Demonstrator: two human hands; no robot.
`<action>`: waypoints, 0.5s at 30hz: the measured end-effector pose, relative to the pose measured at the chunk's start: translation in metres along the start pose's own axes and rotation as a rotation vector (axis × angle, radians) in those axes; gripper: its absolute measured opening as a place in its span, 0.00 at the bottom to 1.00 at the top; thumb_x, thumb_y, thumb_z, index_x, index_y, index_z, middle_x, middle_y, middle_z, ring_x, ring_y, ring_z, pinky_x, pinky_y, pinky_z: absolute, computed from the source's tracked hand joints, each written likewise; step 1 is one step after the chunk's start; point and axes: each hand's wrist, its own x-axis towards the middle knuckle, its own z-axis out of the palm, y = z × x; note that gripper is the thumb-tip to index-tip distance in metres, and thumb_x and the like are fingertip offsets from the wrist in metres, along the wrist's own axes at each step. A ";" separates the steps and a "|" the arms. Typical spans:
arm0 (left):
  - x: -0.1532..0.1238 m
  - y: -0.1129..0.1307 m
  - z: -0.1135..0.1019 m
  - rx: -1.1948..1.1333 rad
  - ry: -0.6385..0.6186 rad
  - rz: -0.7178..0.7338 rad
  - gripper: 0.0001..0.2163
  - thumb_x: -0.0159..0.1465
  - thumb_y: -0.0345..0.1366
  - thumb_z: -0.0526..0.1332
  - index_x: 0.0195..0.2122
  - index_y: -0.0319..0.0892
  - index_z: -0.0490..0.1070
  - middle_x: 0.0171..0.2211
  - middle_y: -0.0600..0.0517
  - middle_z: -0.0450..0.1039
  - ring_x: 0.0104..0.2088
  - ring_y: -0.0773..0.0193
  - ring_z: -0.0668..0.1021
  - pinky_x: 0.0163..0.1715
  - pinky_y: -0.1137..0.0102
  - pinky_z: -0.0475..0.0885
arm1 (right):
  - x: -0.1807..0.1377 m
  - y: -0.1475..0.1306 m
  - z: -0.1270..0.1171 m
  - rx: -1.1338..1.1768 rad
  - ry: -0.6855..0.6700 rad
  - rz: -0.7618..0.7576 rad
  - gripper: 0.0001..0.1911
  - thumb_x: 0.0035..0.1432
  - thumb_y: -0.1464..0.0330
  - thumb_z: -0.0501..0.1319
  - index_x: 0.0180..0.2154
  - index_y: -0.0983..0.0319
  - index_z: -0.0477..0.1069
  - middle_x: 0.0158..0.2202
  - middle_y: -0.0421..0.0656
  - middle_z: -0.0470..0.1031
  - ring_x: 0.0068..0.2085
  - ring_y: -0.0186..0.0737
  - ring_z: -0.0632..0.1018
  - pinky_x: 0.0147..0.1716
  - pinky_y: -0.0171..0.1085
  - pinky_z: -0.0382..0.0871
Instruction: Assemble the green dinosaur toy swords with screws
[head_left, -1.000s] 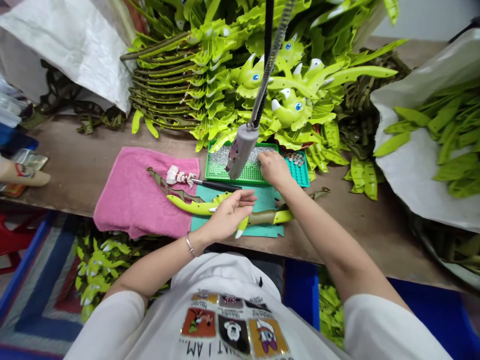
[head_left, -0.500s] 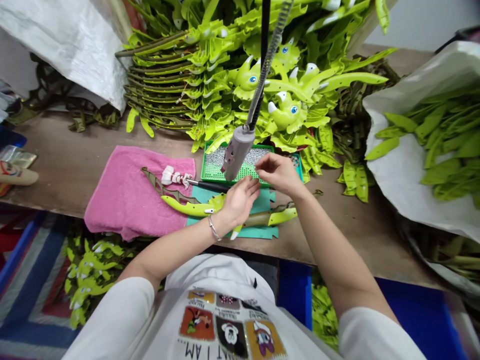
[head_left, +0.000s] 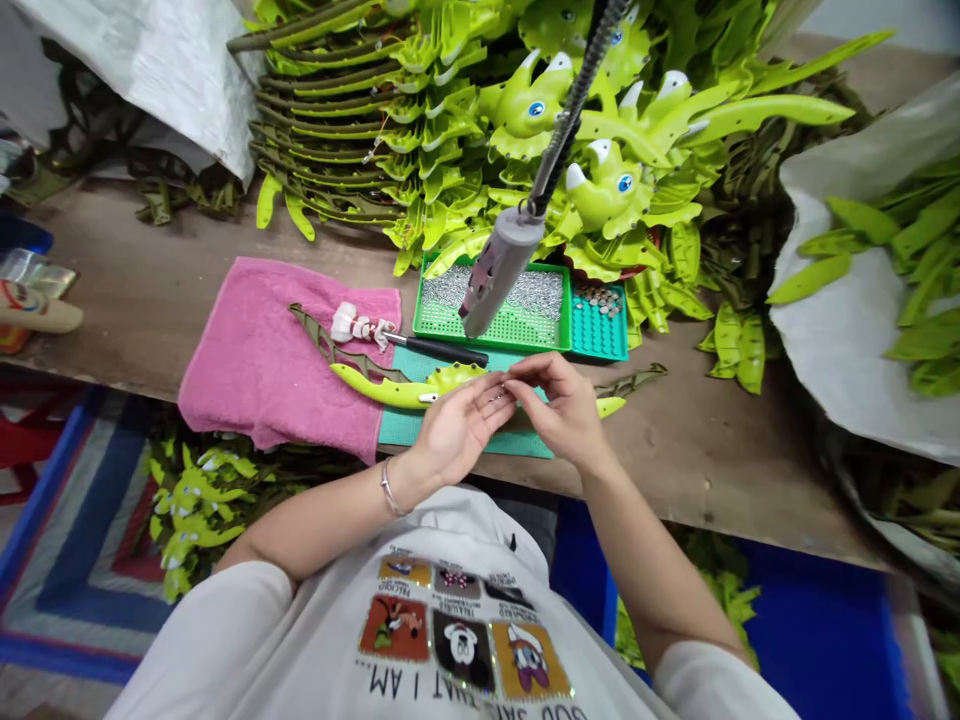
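Note:
My left hand and my right hand meet fingertip to fingertip just above a lime-green plastic dinosaur toy lying on a teal mat. The right hand's fingers pinch something too small to make out. The left hand's fingers are curled beside them, palm up. A grey powered screwdriver hangs on a coiled cable over a green tray of small screws. A smaller teal tray adjoins it on the right.
A pink towel lies left of the mat with a dark toy piece and a black-handled tool. A large heap of green dinosaur toys fills the back. White sacks of green parts stand right. Blue bins sit below the bench.
My right hand has drawn back from the screw tray to the mat, where it now meets my left hand. The view has shifted a little.

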 end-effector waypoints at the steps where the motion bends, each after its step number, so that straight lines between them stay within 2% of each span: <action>1: -0.004 0.001 -0.005 0.022 -0.006 0.009 0.10 0.66 0.27 0.55 0.42 0.33 0.76 0.48 0.38 0.79 0.55 0.54 0.78 0.64 0.57 0.65 | -0.003 0.001 0.003 0.040 0.026 0.030 0.04 0.59 0.69 0.63 0.38 0.58 0.70 0.33 0.40 0.80 0.33 0.36 0.80 0.34 0.37 0.77; 4: -0.019 0.007 -0.025 0.101 -0.017 0.079 0.12 0.62 0.24 0.60 0.46 0.35 0.76 0.52 0.39 0.77 0.56 0.54 0.78 0.66 0.57 0.63 | -0.015 0.002 0.010 0.070 0.070 0.091 0.07 0.58 0.67 0.64 0.37 0.58 0.67 0.32 0.39 0.79 0.32 0.37 0.81 0.33 0.37 0.78; 9: -0.044 0.015 -0.057 0.151 0.068 0.154 0.12 0.61 0.26 0.65 0.46 0.37 0.76 0.51 0.41 0.78 0.56 0.54 0.77 0.65 0.55 0.64 | -0.033 0.002 0.022 -0.157 0.109 0.067 0.04 0.58 0.68 0.63 0.36 0.57 0.68 0.32 0.40 0.80 0.33 0.39 0.81 0.35 0.39 0.78; 12: -0.049 0.013 -0.067 0.145 0.098 0.147 0.12 0.61 0.28 0.66 0.46 0.38 0.76 0.50 0.42 0.79 0.56 0.54 0.78 0.64 0.55 0.65 | -0.036 0.007 0.030 -0.249 0.167 0.053 0.03 0.59 0.67 0.63 0.36 0.57 0.69 0.33 0.41 0.80 0.35 0.41 0.81 0.37 0.41 0.77; 15: -0.047 0.009 -0.067 0.131 0.103 0.157 0.11 0.61 0.29 0.67 0.46 0.38 0.76 0.49 0.42 0.79 0.55 0.54 0.78 0.64 0.55 0.65 | -0.034 0.014 0.037 -0.278 0.204 0.049 0.04 0.59 0.67 0.63 0.37 0.57 0.69 0.33 0.41 0.80 0.36 0.42 0.81 0.39 0.43 0.77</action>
